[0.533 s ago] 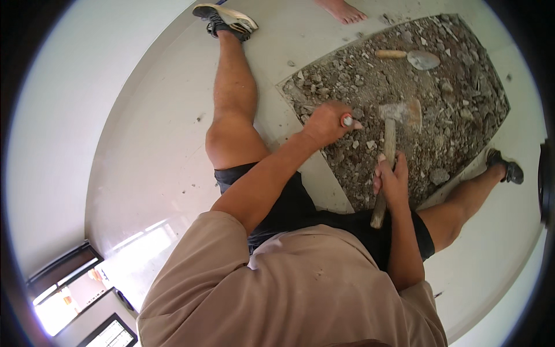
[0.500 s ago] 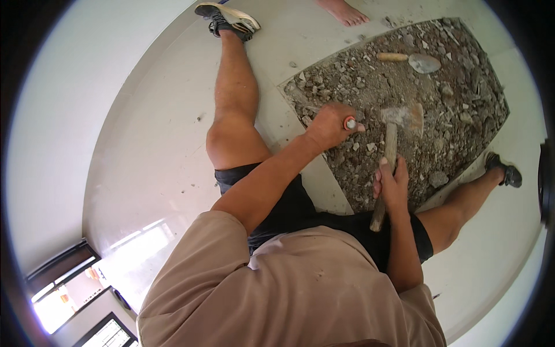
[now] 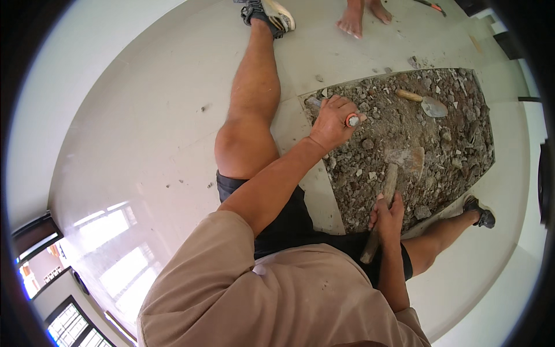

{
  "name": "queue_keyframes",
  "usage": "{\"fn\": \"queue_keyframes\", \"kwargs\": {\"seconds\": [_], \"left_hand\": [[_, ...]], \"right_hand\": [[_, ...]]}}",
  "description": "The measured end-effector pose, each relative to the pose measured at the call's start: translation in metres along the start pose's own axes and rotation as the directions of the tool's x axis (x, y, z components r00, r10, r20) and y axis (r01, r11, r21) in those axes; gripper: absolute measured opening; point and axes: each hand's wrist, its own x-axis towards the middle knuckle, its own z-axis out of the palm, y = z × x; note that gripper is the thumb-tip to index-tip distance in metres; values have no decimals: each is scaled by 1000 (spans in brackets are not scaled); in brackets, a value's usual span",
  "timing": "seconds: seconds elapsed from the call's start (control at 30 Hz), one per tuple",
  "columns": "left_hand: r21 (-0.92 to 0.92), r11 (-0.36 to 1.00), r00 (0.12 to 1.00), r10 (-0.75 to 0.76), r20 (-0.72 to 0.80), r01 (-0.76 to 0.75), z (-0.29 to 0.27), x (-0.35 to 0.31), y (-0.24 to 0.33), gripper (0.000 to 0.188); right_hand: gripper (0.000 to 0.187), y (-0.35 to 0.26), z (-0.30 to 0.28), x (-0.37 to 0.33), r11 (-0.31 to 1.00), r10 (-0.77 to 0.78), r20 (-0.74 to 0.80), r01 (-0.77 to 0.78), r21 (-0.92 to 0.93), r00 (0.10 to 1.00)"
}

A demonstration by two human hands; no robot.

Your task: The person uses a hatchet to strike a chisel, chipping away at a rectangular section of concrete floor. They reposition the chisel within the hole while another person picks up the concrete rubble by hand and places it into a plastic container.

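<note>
Tool (image 3: 353, 121): shaft mostly hidden inside your closed left hand (image 3: 333, 124), over rubble (image 3: 404, 130); end facing you.
Hammer (image 3: 391, 175): wrapped by your right hand (image 3: 388, 220), head forward, long axis slanting back.

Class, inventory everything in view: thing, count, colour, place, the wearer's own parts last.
Rubble: uncountable, grey, in the floor.
Floor: 1, cream, around the rubble.
Hammer: 1, grey head, over rubble.
Hand tool: 1, orange and silver, left of hammer.
Trowel: 1, grey and tan, on rubble.
Thin object: 1, red and black, top right.
Walls: 2, white, left and right.
Framed openings: 2, dark frames, lower left.
Bystander's feet: 2, bare, top.
Shoes: 2, dark, top and right.
Shirt: 1, beige, bottom.
Shorts: 1, black, centre.
Legs: 2, bare, left and right.
Left hand: 1, bare, gripping hand tool.
Right hand: 1, bare, gripping hammer.
</note>
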Motion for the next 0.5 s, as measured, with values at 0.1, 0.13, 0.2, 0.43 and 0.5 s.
{"fn": "queue_keyframes", "kwargs": {"seconds": [0.1, 0.13, 0.2, 0.43, 0.5], "left_hand": [[-15, 1000, 996, -16, -90, 15, -5, 0, -8, 24], [-39, 999, 993, -38, -115, 33, -8, 1, -9, 26], [-64, 996, 993, -75, -94, 69, -12, 3, -11, 27], [-71, 996, 990, -65, -123, 56, -15, 6, -20, 28], [-200, 975, 992, -113, -48, 101, -18, 10, -17, 28]], "right_hand": [[17, -2, 8, 2, 999, -3, 26, 3, -34, 1000], [17, -5, 12, 1, 999, -1, 27, 2, -54, 1000], [16, -10, 17, 1, 996, 3, 29, 0, -85, 1000], [17, -19, 33, 3, 994, 23, 46, -18, -109, 999], [19, -19, 35, 3, 996, 12, 60, -7, -91, 998]]}}
